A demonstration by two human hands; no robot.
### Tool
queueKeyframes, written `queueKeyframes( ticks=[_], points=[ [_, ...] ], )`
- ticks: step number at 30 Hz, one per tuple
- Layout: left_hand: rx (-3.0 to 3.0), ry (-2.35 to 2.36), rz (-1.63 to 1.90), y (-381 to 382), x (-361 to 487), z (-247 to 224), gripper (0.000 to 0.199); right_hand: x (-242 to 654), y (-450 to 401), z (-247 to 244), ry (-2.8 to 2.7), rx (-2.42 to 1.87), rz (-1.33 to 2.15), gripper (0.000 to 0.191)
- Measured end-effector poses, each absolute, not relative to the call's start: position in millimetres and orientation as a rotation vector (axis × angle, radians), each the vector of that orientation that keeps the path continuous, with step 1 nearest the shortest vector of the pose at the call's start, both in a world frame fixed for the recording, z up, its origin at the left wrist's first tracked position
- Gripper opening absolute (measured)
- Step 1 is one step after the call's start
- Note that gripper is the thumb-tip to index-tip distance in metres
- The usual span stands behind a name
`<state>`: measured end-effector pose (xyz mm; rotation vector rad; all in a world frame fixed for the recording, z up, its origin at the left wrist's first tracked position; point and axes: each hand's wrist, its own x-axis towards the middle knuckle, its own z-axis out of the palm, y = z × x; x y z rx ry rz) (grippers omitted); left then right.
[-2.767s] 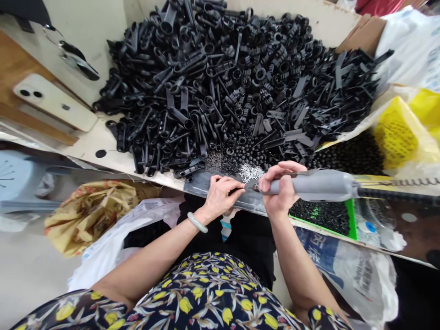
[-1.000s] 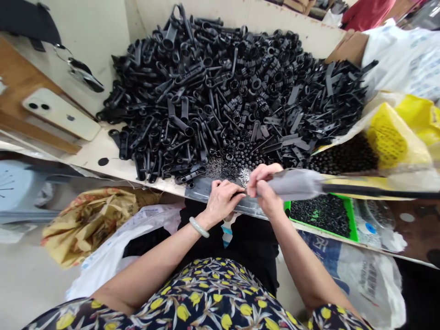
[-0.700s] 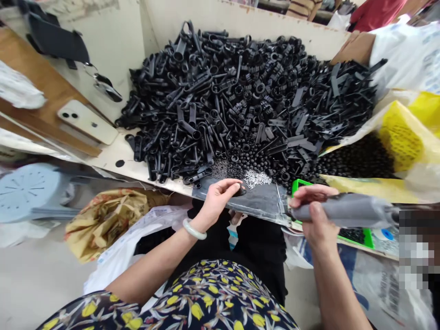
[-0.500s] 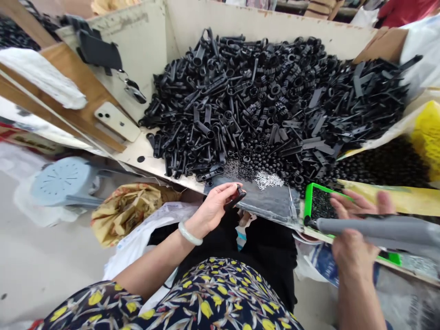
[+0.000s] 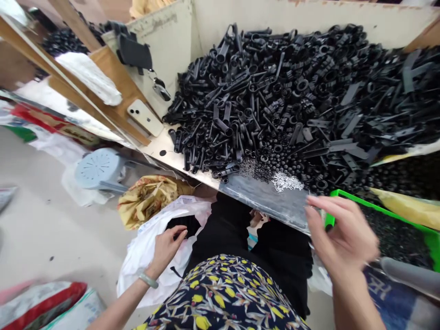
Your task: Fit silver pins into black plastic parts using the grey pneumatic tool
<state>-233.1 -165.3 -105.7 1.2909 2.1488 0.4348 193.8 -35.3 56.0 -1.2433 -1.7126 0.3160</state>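
Observation:
My left hand (image 5: 169,247) is over the mouth of a white bag (image 5: 137,270). Its fingers are apart and bent, with black pieces in the bag beneath them. A pale bracelet is on that wrist. Above the right end of the dark work plate (image 5: 264,201), my right hand (image 5: 343,229) has thumb and forefinger nearly together; whatever they pinch is too small to make out. Silver pins (image 5: 287,181) lie on the plate beside tiny dark parts (image 5: 254,169). Behind them rises a big heap of black plastic parts (image 5: 261,96).
A green tray (image 5: 388,215) of small black pieces stands at the right, with a grey tool (image 5: 412,275) below it. At the left are a phone (image 5: 145,118), a blue stool (image 5: 98,168) and a brown paper bag (image 5: 151,201).
My left hand has moved down and left to the white bag, and the black piece it held is out of its fingers. My right hand has left the tray and grey tool. The view has shifted.

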Motion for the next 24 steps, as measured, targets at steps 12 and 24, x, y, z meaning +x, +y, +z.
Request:
queueKeyframes(
  ticks=[12,24],
  points=[
    [1.893,2.040,0.670,-108,-191,-64,0.028,133,51,-14,-2.216,-1.336,0.169,0.014],
    [2.570,1.965,0.271,50,-118,20,0.024,102,60,-24,-2.278,-1.373,0.140,0.020]
  ],
)
